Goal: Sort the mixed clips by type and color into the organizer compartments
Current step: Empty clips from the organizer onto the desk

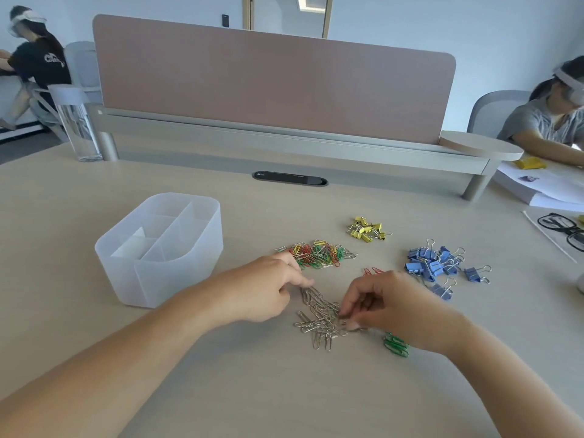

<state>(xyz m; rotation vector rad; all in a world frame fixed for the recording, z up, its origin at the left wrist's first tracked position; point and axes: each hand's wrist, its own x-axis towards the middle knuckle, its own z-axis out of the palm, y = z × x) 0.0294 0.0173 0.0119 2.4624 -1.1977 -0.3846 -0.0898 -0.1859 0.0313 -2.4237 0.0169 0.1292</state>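
A translucent white organizer with several compartments stands left of centre. A pile of silver paper clips lies between my hands. My left hand rests curled at the pile's left edge, fingertips touching the clips. My right hand pinches silver clips at the pile's right side. Behind the hands lies a heap of mixed coloured paper clips. Yellow binder clips and blue binder clips sit further right. A few green paper clips lie under my right wrist, two red ones just behind my right hand.
A pink desk divider on a grey rail closes off the back. A clear water bottle stands back left. Black glasses and papers lie at the right, where a person sits. Another person sits far left.
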